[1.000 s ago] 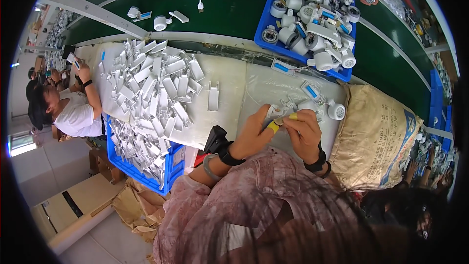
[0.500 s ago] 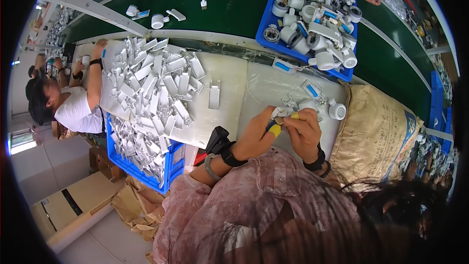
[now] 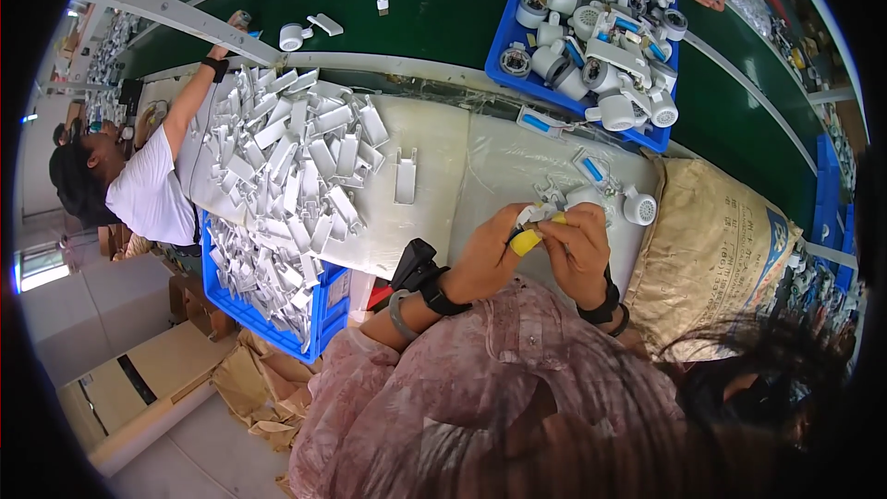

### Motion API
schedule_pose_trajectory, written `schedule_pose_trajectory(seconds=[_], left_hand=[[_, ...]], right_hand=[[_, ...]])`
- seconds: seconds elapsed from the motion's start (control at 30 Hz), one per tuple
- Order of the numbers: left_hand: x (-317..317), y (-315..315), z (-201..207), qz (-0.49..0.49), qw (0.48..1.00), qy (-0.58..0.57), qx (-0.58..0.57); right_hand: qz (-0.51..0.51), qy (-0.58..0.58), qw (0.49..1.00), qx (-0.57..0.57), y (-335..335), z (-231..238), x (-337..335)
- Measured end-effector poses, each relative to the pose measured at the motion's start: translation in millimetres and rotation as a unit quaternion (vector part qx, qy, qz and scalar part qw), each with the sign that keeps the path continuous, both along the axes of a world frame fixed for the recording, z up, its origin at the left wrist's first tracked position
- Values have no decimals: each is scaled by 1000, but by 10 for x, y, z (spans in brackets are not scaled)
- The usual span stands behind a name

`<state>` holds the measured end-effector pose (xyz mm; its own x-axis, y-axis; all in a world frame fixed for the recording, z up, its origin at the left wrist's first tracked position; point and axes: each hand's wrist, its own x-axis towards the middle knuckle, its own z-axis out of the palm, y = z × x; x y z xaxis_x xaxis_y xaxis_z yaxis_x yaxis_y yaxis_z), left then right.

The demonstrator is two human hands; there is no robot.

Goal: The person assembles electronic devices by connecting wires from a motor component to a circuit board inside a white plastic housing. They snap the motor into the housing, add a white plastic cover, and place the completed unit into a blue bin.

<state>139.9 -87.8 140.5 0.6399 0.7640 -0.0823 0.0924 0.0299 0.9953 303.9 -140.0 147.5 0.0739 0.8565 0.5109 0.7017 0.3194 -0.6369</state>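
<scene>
My left hand [image 3: 494,249] and my right hand [image 3: 577,245] are close together above the near edge of the table, fingers closed in a pinch. Between them is a small white part [image 3: 531,215], mostly covered by the fingers, so its exact kind cannot be made out. Yellow material [image 3: 525,242], perhaps a finger cover, shows at my left thumb, and more yellow shows by the right fingertips. Just beyond my hands lie a white round-headed housing [image 3: 638,207] with a perforated face and a white piece with a blue strip [image 3: 589,168].
White channel-shaped covers [image 3: 296,143] are heaped at the left, above a blue crate [image 3: 323,314] of more. A blue bin [image 3: 504,51] of white round-headed units stands ahead. A brown sack [image 3: 707,259] is at the right. Beyond the table runs a green conveyor [image 3: 425,9]; a co-worker [image 3: 152,185] reaches over it.
The co-worker at the left has stretched an arm to the conveyor and grasped a white unit there. My hands stay together; my left thumb has shifted slightly around the small part.
</scene>
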Motion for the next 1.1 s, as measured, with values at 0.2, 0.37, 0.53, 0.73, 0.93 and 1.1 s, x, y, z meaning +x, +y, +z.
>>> schedule_pose_trajectory(seconds=[0.2, 0.37, 0.53, 0.73, 0.93, 1.1], left_hand=[[22, 47, -81, 13, 998, -41, 34], [-291, 608, -480, 39, 994, 6, -101], [-611, 1804, -685, 132, 987, 62, 61], [-378, 1980, -999, 281, 817, 273, 424], [70, 683, -1586, 33, 977, 168, 130], [167, 145, -1594, -26, 989, 25, -143]], right_hand=[[-5, -29, 1000, 1, 22, -25, -36], [-47, -3, 994, -103, 105, -14, 302], [-99, -49, 976, -187, 6, -309, 794], [-37, -243, 941, -233, -84, -533, 742], [52, -250, 949, -187, 48, -1001, 686], [56, -115, 958, -255, 158, -766, 605]])
